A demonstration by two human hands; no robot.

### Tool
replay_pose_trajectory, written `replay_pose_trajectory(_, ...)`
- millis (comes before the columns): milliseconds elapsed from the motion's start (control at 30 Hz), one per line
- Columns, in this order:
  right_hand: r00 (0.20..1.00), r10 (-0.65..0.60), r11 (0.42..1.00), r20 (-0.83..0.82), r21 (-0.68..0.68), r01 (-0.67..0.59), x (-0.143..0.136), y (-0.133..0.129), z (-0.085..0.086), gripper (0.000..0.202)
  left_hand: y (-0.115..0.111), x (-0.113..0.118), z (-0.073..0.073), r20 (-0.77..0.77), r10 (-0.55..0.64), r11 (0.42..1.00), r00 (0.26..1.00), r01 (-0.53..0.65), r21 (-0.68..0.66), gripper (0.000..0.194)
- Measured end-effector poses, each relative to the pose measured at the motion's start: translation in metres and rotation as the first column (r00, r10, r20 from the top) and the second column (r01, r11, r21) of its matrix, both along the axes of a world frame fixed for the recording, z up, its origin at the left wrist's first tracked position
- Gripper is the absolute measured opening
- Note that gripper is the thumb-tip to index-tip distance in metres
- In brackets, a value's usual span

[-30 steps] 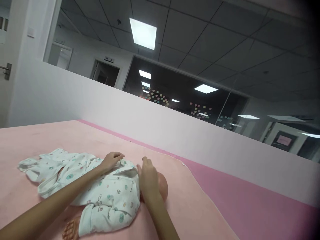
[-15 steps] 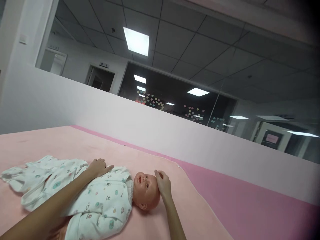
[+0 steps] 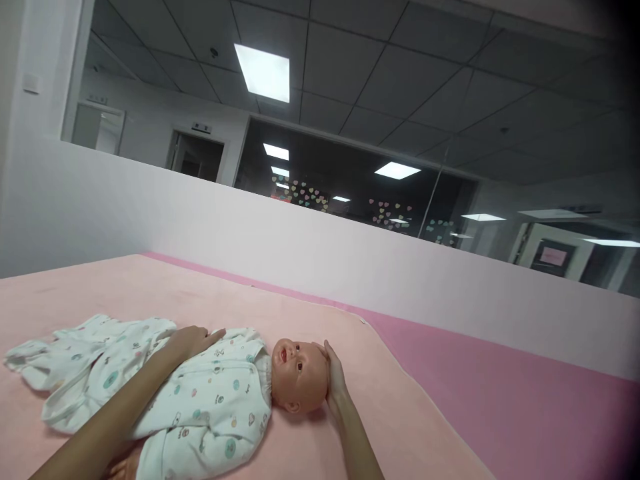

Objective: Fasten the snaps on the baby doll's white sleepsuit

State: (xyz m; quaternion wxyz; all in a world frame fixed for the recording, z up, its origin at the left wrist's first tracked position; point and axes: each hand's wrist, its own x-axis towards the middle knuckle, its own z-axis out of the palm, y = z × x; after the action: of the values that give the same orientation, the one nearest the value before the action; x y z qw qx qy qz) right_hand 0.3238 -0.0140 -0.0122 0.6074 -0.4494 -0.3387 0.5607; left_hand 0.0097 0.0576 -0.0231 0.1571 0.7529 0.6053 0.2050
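A baby doll (image 3: 303, 379) lies on its back, its bare head toward the right and its open-mouthed face turned up. It wears a white printed baby suit (image 3: 215, 407) with green and brown motifs; the lower part spreads loosely to the left. My left hand (image 3: 193, 342) rests flat on the suit over the doll's body, its fingers stretched out and thumb side partly hidden. At the crown of the doll's head, my right hand (image 3: 336, 377) lies cupped against it with fingers extended, some of them behind the head. Below my left forearm, part of a doll's hand (image 3: 123, 465) shows.
A pale pink padded sheet (image 3: 400, 413) lies under the doll, with a darker pink surface (image 3: 480, 373) beyond its edge. Behind stands a low white wall (image 3: 280, 233) with a glass window (image 3: 350, 80) above it.
My right hand has gone from curled fingers at the forehead to a more open palm against the crown. My left hand stays on the suit. The view has shifted slightly.
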Motion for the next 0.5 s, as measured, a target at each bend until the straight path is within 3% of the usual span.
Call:
replay_pose_trajectory(67, 0.976, 0.215, 0.976, -0.030, -0.039, -0.216, -0.011, -0.014, 0.007, 0.056, -0.002, 0.000, 0.002, 0.008, 0.004, 1.000, 1.000, -0.004, 0.005, 0.066)
replay_pose_trajectory(133, 0.955, 0.288, 0.955, -0.065, -0.051, -0.292, -0.020, -0.023, 0.013, 0.059, -0.005, 0.000, 0.004, -0.001, 0.004, 1.000, 1.000, -0.004, 0.006, 0.065)
replay_pose_trajectory(233, 0.978, 0.202, 0.979, -0.051, -0.024, -0.204, -0.019, -0.024, 0.016, 0.052, -0.009, 0.001, 0.007, -0.023, -0.002, 1.000, 1.000, 0.002, -0.002, 0.064)
replay_pose_trajectory(400, 0.997, -0.045, 0.994, -0.069, 0.097, 0.052, -0.008, -0.014, 0.012, 0.029, -0.006, -0.001, 0.005, -0.030, -0.005, 1.000, 1.000, 0.004, -0.016, 0.063)
replay_pose_trajectory(500, 1.000, 0.010, 0.997, -0.023, 0.076, -0.009, -0.010, -0.016, 0.012, 0.031, -0.004, -0.002, 0.003, -0.035, 0.000, 1.000, 0.999, -0.001, -0.023, 0.064)
